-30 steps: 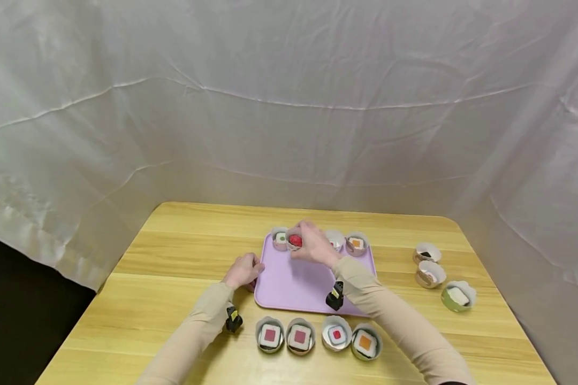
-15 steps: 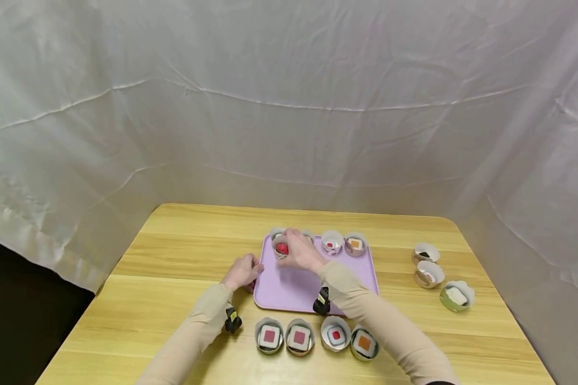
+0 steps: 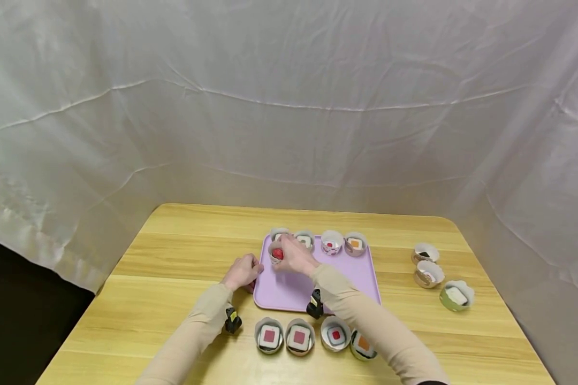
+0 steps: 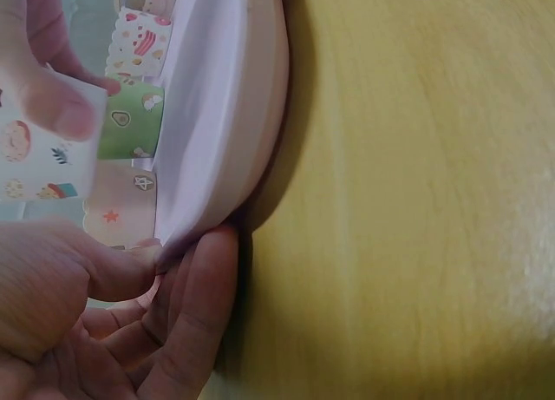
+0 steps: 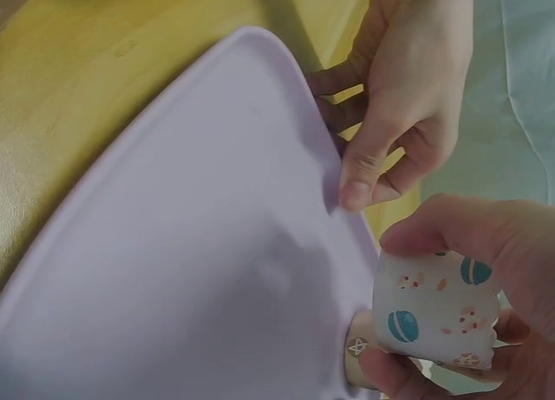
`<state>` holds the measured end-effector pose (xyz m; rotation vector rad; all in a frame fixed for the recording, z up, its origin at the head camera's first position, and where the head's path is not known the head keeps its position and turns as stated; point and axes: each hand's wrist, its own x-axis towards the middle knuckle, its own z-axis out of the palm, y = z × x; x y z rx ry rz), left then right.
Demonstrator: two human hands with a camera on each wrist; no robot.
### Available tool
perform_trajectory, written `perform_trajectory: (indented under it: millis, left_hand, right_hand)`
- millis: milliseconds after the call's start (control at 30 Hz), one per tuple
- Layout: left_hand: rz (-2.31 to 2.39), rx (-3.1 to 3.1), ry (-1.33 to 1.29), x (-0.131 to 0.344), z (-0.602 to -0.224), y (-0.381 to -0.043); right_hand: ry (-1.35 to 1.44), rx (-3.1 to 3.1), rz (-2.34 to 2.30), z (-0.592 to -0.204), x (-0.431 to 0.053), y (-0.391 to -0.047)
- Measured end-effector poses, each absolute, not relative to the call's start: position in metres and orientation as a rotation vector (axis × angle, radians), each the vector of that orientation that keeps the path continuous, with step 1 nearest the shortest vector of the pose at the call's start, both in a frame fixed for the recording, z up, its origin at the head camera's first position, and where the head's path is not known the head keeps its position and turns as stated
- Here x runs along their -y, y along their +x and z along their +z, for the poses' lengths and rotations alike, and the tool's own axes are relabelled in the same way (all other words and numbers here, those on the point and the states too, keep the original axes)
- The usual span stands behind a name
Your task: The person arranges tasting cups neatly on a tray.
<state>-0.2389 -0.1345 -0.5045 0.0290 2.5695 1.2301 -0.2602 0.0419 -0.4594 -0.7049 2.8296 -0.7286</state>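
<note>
My right hand (image 3: pixel 294 256) grips a patterned paper baking cup (image 5: pixel 434 313) with a red piece inside, above the left part of a lilac tray (image 3: pixel 289 289). The cup tilts in the right wrist view. At the tray's left rim my left hand (image 3: pixel 243 272) pinches the edge, thumb on top and fingers below, as the left wrist view shows. Along the tray's back edge stand more paper cups: one partly hidden behind my right hand, a green one (image 4: pixel 130 122), a white one (image 3: pixel 332 243) with a red bit, and one with an orange-centred piece (image 3: pixel 355 244).
In front of the tray is a row of paper cups holding square sushi-like pieces (image 3: pixel 299 337); my right sleeve partly covers the rightmost cup (image 3: pixel 361 346). Three more cups, among them a green one (image 3: pixel 456 295), stand on the table's right side. Grey cloth (image 3: pixel 289 133) hangs behind the table.
My right hand has carried the cup with the red piece leftward and nearer to me, uncovering the cups along the back of the tray. The left hand stays at the rim.
</note>
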Motion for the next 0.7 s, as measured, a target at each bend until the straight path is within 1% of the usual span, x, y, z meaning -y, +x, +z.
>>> perform_trajectory:
  millis: [333,700]
  left_hand:
    - [1.236,-2.558,0.017,0.1346,-0.508,-0.2403]
    - [1.215,-2.56,0.022,0.135,-0.5071,-0.2397]
  right_hand:
    - [-0.702,-2.831,-0.686,-0.4678,-0.0402,-0.2602]
    - [-0.554,-2.838,-0.691,-0.4688,-0.0389,-0.2581]
